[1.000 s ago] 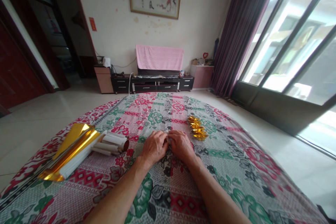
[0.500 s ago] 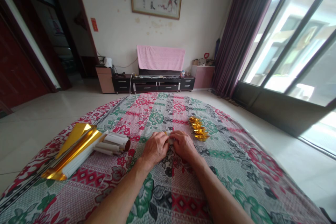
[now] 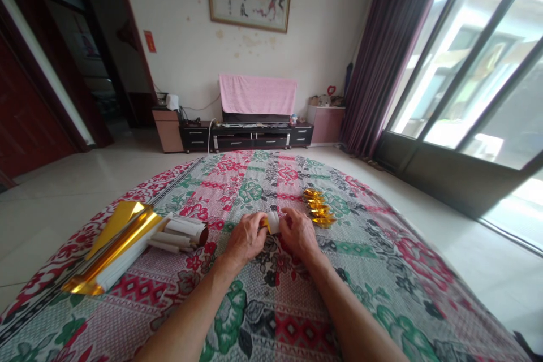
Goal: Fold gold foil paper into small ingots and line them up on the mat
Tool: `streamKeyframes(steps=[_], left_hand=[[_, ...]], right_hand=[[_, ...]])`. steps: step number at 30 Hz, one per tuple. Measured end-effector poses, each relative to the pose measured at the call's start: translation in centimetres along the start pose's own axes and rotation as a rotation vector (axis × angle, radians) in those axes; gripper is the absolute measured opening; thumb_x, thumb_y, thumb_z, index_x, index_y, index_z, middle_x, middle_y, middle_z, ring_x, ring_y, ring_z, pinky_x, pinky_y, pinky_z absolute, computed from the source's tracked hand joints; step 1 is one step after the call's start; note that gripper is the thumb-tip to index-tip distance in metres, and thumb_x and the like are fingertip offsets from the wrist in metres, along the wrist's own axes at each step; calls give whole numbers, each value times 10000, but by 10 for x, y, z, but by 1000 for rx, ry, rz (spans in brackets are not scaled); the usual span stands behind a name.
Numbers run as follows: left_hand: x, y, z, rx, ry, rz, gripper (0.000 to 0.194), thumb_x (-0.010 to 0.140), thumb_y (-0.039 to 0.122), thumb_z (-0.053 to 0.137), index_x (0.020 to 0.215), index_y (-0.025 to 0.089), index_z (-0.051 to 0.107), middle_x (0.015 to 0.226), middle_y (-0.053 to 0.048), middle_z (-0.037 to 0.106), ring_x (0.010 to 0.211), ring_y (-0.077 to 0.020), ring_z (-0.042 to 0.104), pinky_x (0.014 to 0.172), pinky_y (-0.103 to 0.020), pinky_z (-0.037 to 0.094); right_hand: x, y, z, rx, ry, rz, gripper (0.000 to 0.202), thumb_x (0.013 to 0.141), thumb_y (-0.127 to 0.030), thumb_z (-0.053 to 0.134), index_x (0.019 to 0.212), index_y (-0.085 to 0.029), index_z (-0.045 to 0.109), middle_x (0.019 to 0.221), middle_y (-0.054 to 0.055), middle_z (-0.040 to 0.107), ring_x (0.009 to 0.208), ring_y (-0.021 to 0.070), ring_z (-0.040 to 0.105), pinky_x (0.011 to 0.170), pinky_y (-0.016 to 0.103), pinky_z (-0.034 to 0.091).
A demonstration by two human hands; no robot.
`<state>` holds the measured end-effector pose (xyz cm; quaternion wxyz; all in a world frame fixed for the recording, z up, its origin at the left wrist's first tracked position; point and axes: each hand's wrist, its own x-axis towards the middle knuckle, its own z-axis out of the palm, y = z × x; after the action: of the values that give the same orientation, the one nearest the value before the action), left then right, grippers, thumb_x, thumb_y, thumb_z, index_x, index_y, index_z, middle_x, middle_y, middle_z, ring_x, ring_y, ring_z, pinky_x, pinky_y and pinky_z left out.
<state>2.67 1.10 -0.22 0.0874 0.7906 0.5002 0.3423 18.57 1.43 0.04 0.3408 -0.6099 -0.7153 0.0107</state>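
Between my two hands, over the middle of the flowered tablecloth (image 3: 250, 189), is a small piece of gold foil paper (image 3: 272, 223) with its white side showing. It is bent into a curved shape, with a gold edge at the left. My left hand (image 3: 248, 237) pinches its left end between thumb and fingers. On the other end, my right hand (image 3: 300, 232) has its fingers closed at the paper's edge; the thumb is partly hidden. Just right of that hand lies a row of several folded gold foil pieces (image 3: 319, 209).
Gold foil sheets (image 3: 119, 249), partly rolled with white backing, lie on the left of the table. Beside them are several white paper rolls (image 3: 180, 232). Past the table stands a low black cabinet (image 3: 254, 138) with a pink cloth (image 3: 258, 93) above it.
My hands have moved slightly apart, and more of the paper's white side shows between them. The foil pieces and rolls stay where they were on the cloth.
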Motion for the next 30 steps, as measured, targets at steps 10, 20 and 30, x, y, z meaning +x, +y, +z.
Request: streamKeyframes(steps=[10,20,30], left_hand=[[5,-5,5,45,-7,38,125,779,151,526,861,201,606,873,-32,627,878,-183,538,807,-310,422],[5,-10,9,16,39,52,91,741,129,562,738,190,630,833,-28,633,870,-171,544,820,-316,422],[7,-14,12,-12,60,64,110,721,108,568,725,195,635,864,-26,652,861,-166,569,825,-318,433]], right_hand=[[-2,0,4,156,-58,-114,301,714,-162,514,1002,-195,596,747,-1,646,734,149,570,741,245,371],[-3,7,2,23,-42,-43,264,720,-125,496,857,-216,703,992,47,638,920,187,538,859,300,363],[-7,1,-1,63,-116,-149,351,764,-144,469,978,-332,674,1092,-26,627,1010,193,506,891,359,306]])
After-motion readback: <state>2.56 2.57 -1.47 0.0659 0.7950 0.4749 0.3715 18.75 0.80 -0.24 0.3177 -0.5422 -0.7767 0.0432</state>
